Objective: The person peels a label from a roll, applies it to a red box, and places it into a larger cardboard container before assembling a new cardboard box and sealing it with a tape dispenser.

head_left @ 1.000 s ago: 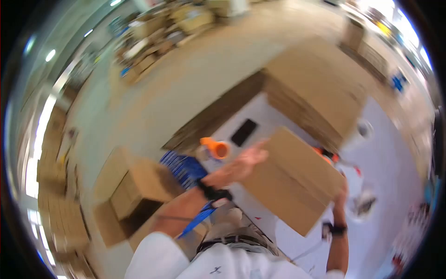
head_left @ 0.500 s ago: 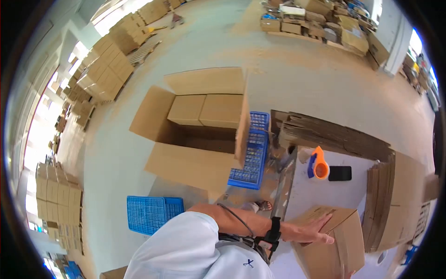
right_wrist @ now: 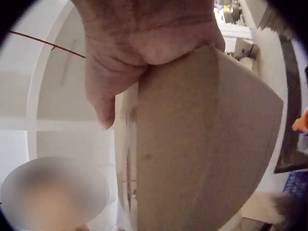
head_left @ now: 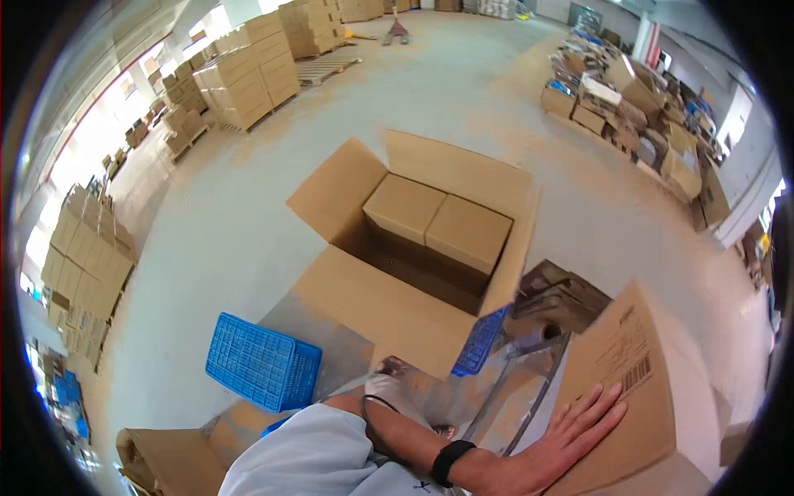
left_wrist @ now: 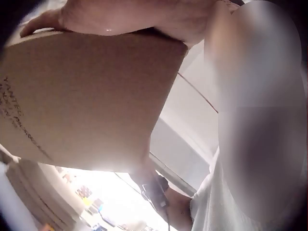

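Observation:
The left hand [head_left: 558,446] lies with straight, slightly spread fingers on the printed face of a closed cardboard box [head_left: 637,388] at the lower right of the head view. In the left wrist view that hand [left_wrist: 120,17] rests along the edge of the box [left_wrist: 96,101]. The right hand [right_wrist: 149,43] grips the opposite part of the box [right_wrist: 183,144], its thumb down one side and its other fingers hidden. An open carton [head_left: 389,322] holding two smaller boxes [head_left: 467,231] stands to the left of the held box.
A blue crate [head_left: 252,364] stands on the floor at lower left, and another [head_left: 482,341] shows under the open carton. Stacked cartons [head_left: 252,70] stand at the back left. A pile of boxes and scrap [head_left: 620,107] lies at the back right.
The head view has swung left, away from the tape dispenser and phone on the table. The held box has been tilted up, showing its printed face; both hands remain on it.

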`<act>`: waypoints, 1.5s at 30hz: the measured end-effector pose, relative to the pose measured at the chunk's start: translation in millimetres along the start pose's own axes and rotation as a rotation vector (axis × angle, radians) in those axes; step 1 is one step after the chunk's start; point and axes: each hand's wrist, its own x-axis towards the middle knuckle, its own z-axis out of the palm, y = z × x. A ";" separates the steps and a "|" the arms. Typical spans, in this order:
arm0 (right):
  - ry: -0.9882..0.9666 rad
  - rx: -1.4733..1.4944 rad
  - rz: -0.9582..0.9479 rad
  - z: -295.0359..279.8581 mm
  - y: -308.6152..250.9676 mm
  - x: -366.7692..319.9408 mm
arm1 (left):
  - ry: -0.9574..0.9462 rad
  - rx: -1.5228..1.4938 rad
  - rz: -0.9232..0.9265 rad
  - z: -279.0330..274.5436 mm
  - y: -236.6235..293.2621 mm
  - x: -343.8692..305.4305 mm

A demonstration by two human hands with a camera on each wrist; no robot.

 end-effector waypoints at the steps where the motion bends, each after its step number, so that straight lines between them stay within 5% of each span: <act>1: -0.071 0.020 -0.028 30.8 -1.3 6.7 | 0.052 0.048 0.083 -18.7 5.3 3.9; 4: -0.311 0.080 -0.089 135.7 1.8 24.6 | 0.141 0.273 0.191 -102.0 22.0 7.9; 7: -0.545 0.139 -0.106 255.2 15.4 34.5 | 0.257 0.416 0.079 -195.1 34.4 -3.1; 9: -0.684 0.157 -0.090 339.6 25.1 32.8 | 0.180 0.477 -0.152 -272.6 44.6 -19.1; 13: -0.903 0.146 0.019 491.2 48.2 20.0 | 0.322 0.430 -0.399 -394.5 31.0 -32.0; 20: -0.877 -0.074 0.415 664.0 78.2 7.5 | 0.484 0.287 -0.872 -509.6 -34.3 -33.1; 23: -0.853 -0.156 0.478 725.8 70.9 -4.5 | 0.494 0.277 -0.904 -543.1 -57.9 -16.8; 29: -0.947 -0.428 0.495 792.4 64.9 0.8 | 0.391 0.256 -1.090 -605.2 -101.9 31.2; 32: -1.025 -0.354 0.424 803.0 65.9 0.2 | 0.438 0.055 -0.943 -629.4 -128.0 30.3; 34: -0.976 -0.428 0.272 799.9 66.2 -21.6 | 0.403 0.015 -0.891 -633.3 -128.1 13.3; 41: -0.907 -0.270 0.373 769.6 141.8 -52.9 | 0.260 0.026 -0.700 -645.5 -123.1 -81.6; 45: -0.837 -0.243 0.404 784.0 184.6 -65.5 | 0.389 -0.278 -0.740 -649.3 -141.5 -108.4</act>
